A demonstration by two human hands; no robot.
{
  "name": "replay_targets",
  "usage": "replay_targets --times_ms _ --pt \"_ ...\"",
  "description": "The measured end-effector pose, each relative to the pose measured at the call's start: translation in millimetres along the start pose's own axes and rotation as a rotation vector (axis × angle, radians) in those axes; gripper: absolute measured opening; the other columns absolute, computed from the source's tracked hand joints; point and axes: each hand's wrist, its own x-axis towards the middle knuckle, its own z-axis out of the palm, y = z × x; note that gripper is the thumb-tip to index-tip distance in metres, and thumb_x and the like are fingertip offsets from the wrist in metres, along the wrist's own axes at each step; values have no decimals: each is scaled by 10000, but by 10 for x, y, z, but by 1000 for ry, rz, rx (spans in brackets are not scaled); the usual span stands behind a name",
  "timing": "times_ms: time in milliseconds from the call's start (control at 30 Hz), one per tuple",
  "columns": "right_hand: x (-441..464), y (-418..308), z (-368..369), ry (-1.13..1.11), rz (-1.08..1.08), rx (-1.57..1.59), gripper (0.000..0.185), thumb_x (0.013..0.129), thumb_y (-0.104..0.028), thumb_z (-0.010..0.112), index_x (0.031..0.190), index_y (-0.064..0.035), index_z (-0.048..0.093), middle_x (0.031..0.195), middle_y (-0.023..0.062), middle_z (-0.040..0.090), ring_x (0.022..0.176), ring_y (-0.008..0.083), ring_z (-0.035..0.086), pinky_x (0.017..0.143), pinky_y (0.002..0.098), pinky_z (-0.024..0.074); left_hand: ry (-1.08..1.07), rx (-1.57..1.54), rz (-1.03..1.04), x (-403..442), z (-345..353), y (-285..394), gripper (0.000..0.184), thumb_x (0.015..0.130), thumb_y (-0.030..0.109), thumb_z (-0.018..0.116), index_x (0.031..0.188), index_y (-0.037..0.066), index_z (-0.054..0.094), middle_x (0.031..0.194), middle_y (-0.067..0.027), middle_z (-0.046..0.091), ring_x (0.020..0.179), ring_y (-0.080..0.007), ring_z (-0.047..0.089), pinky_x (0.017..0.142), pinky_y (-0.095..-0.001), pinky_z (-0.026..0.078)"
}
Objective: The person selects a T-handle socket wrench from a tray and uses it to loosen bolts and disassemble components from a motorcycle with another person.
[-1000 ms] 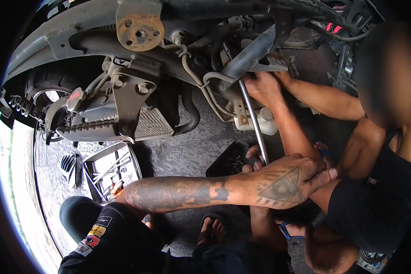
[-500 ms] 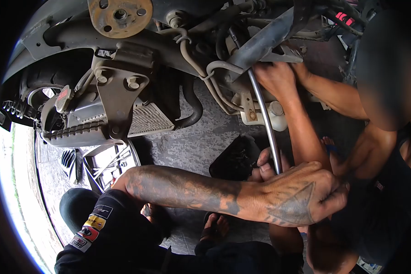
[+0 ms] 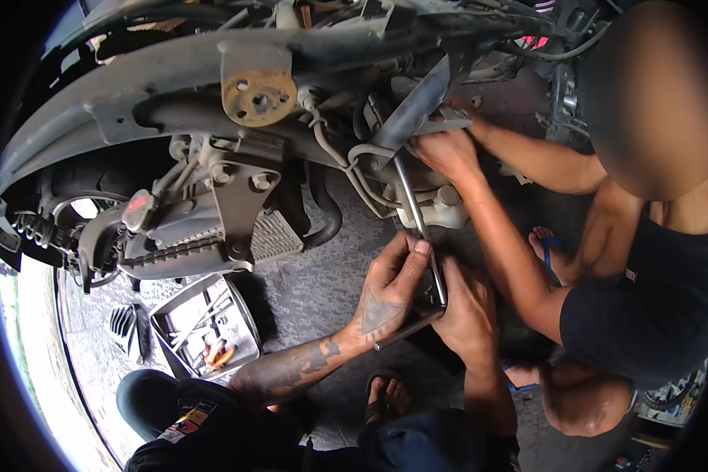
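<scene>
A long L-shaped metal wrench (image 3: 411, 200) slants down from under the motorcycle frame (image 3: 161, 63), its short arm pointing to the lower left. My left hand (image 3: 389, 287) pinches the shaft between thumb and fingers, a little above the bend. Around the bend, my right hand (image 3: 466, 311) is closed, with its fingertips partly hidden. The wrench's upper end runs behind a grey metal bracket (image 3: 417, 106), so what it meets is hidden. A co-worker's hand (image 3: 447, 153) grips near that bracket, and their other hand (image 3: 466, 110) is just behind it.
On the floor at left lies a tool tray (image 3: 248, 318) with several tools, including orange-handled pliers (image 3: 222, 354). A radiator (image 3: 279, 236) and a footrest bracket (image 3: 244, 197) hang from the frame. A white reservoir (image 3: 448, 211) sits behind the wrench. The co-worker crouches at right.
My left hand has come back from the far right and now pinches the wrench shaft. The wrench's lower end has moved left in view. My view has shifted, showing more of the frame.
</scene>
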Motion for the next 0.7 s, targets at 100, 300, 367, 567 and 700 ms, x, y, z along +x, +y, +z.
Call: replay_targets --times_ms 100,300,367,567,700 --pt "-23 -71 -3 152 -112 -112 442 623 -166 765 976 -54 524 843 114 578 833 316 561 725 426 389 -49 178 -55 25 -39 126 354 958 337 484 813 14 506 697 -10 519 624 -77 463 560 -258 386" --pt "-59 -15 18 287 -91 -145 536 568 -184 794 1010 -63 516 956 103 499 939 303 479 778 450 335 -170 379 -147 -4 -34 165 477 926 422 520 1040 -39 567 817 -69 613 718 -113 562 622 -248 443" --pt "-91 -38 32 350 -67 -136 533 581 -222 788 1002 -52 509 979 114 485 968 312 458 809 457 324 -251 410 -220 49 -37 143 499 913 434 540 1056 -42 581 838 -68 617 717 -94 559 594 -225 449" --pt "-324 -115 -15 550 85 59 728 615 -132 789 1243 -39 433 1251 148 357 1145 343 390 944 487 312 -242 339 -335 50 83 218 374 944 379 504 901 25 616 587 24 497 449 -54 383 439 -179 283" --pt "-765 216 480 644 334 981 480 847 -130 624 1275 -50 422 1050 71 494 939 150 515 720 267 451 -290 207 -342 65 106 247 336 964 343 466 860 43 576 497 70 336 437 -36 282 408 -209 177"
